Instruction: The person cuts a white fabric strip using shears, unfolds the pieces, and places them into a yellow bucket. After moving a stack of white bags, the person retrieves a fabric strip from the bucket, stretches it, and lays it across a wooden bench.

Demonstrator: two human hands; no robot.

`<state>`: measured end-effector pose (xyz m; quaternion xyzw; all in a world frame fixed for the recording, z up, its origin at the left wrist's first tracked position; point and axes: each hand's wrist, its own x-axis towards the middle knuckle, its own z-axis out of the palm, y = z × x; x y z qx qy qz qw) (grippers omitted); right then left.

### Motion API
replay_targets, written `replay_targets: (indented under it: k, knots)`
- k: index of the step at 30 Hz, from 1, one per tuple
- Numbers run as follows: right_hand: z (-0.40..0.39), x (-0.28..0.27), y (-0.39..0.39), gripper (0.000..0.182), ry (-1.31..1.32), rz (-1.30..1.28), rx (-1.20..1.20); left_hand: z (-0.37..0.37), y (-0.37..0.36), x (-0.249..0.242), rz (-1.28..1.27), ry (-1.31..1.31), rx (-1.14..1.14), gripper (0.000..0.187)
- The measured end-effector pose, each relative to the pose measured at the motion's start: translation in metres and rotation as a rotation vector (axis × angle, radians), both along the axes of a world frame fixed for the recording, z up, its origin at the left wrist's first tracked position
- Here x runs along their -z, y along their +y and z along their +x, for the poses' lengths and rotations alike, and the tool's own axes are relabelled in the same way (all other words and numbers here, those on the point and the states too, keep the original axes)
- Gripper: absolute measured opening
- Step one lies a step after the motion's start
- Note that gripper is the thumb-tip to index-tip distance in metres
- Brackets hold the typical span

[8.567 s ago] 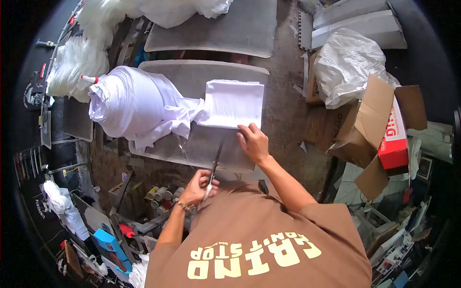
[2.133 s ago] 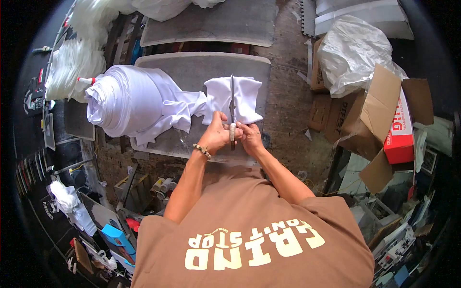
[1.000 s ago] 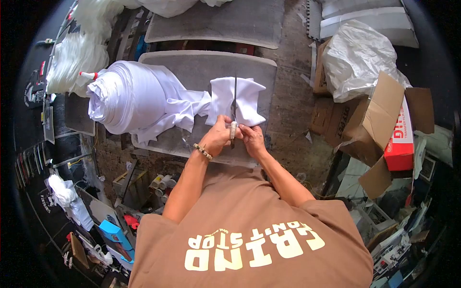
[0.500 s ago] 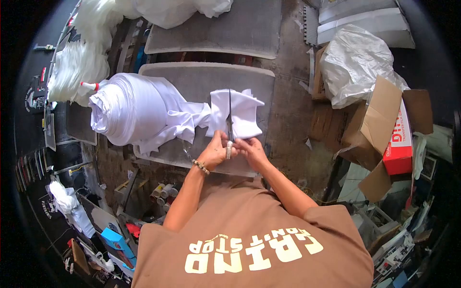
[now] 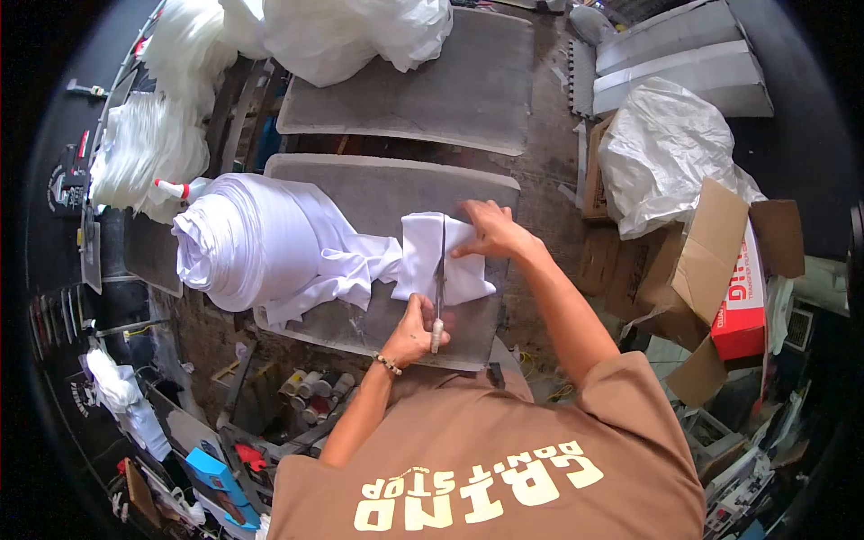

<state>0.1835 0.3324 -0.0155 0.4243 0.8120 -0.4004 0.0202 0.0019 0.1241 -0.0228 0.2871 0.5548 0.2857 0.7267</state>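
My left grip clasps the long blade across the folded white cloth on the counter, my right grip spread loose at its far-right part: seemingly slicing the fold, which calls for steadied layers.

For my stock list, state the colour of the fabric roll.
The fabric roll is white, tinged lilac; see the head view.

The cloth looks smooth with a soft sheen, the long blade dark metal, the counter matt grey, the crinkled sheeting glossy plastic, the carton matt cardboard.
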Motion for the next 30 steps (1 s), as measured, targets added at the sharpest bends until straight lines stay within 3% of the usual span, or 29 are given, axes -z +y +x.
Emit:
replay_targets:
  k: [4,7,9,16,19,21,25,27,30]
  knots:
    - [-0.004,-0.007,0.014,0.071,-0.128,-0.056,-0.078,0.001,0.001,-0.004,-0.006,-0.06,-0.05,0.053]
    - [-0.003,-0.001,0.023,0.06,0.071,-0.189,-0.021,-0.003,0.001,-0.005,-0.023,-0.059,-0.004,0.053]
    - [-0.007,-0.022,0.027,0.062,-0.008,-0.511,0.011,-0.004,-0.003,0.003,0.003,-0.063,-0.005,0.054]
    - [-0.008,-0.001,0.01,0.052,0.307,-0.467,0.166,-0.007,-0.002,0.005,-0.037,-0.056,0.008,0.056]
    - [-0.008,0.001,0.005,0.051,0.301,-0.493,0.217,-0.009,0.002,-0.001,-0.068,-0.05,-0.001,0.071]
    - [-0.007,0.004,0.003,0.05,0.395,-0.52,0.271,-0.013,0.002,-0.003,-0.072,-0.048,0.038,0.09]
    - [-0.006,-0.005,-0.001,0.054,0.31,-0.477,0.204,-0.008,0.016,-0.018,-0.141,-0.026,0.06,0.095]
    - [-0.006,-0.006,-0.005,0.063,0.34,-0.46,0.223,-0.006,0.023,-0.02,-0.153,-0.052,0.006,0.088]
    - [-0.004,-0.004,-0.004,0.069,0.339,-0.479,0.237,-0.007,0.017,0.0,-0.076,-0.024,0.028,0.085]
